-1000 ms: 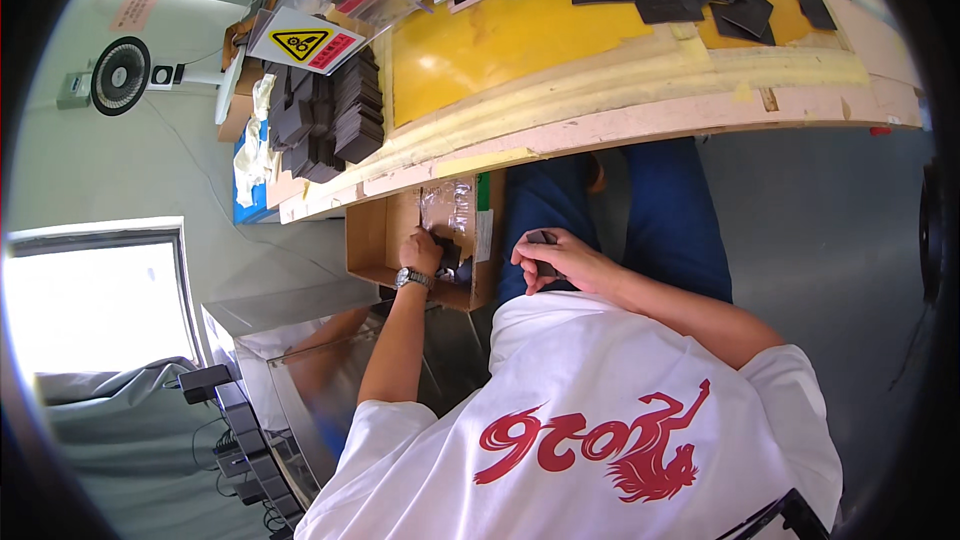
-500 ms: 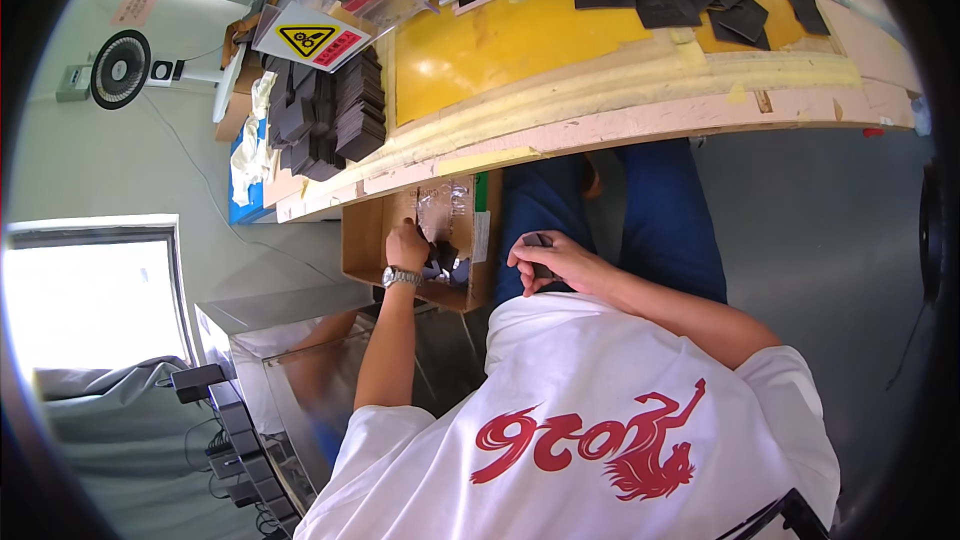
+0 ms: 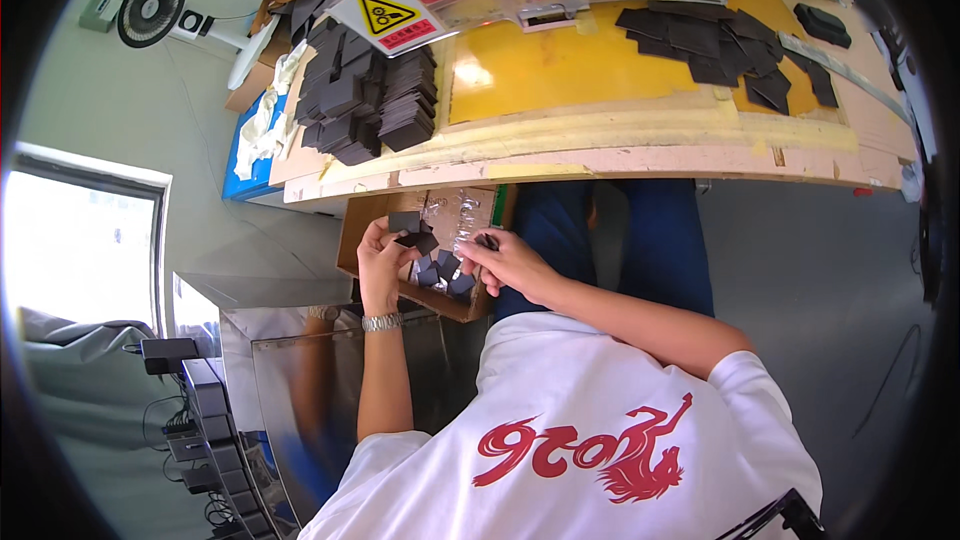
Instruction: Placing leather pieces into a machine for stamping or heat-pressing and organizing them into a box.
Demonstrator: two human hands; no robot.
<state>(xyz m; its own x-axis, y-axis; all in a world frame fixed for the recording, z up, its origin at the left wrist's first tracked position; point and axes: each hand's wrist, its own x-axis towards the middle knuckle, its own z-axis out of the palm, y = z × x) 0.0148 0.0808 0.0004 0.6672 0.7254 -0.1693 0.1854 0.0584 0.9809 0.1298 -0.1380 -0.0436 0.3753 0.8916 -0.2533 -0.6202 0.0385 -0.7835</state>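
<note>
Dark squares (image 3: 404, 221) are hanging above the open box, where the left hand (image 3: 380, 262) is pinching them by one side, probably so their faces are staying clear. At least two are showing in that grip; overlap is hiding any more. The right hand (image 3: 508, 266) is closing thumb and curled fingers around a small dark piece (image 3: 487, 242), seemingly keeping it tucked in; only one is showing, and its full shape is staying hidden.

Below, the cardboard box (image 3: 350, 240) is sitting under the table edge, beside the person's legs, likely for easy reach. About four loose pieces (image 3: 440, 266) are lying inside, partly overlapping. One watch (image 3: 383, 322) is circling the left wrist.

Above, the one table (image 3: 620, 164) is carrying neat stacks (image 3: 408, 110) at its left, perhaps lined up to save room, and one spread pile (image 3: 700, 38) at its right, both too overlapped for counting. Two warning signs (image 3: 388, 15) are facing the seat, presumably for visibility. One fan (image 3: 152, 8) is standing at far left.
</note>
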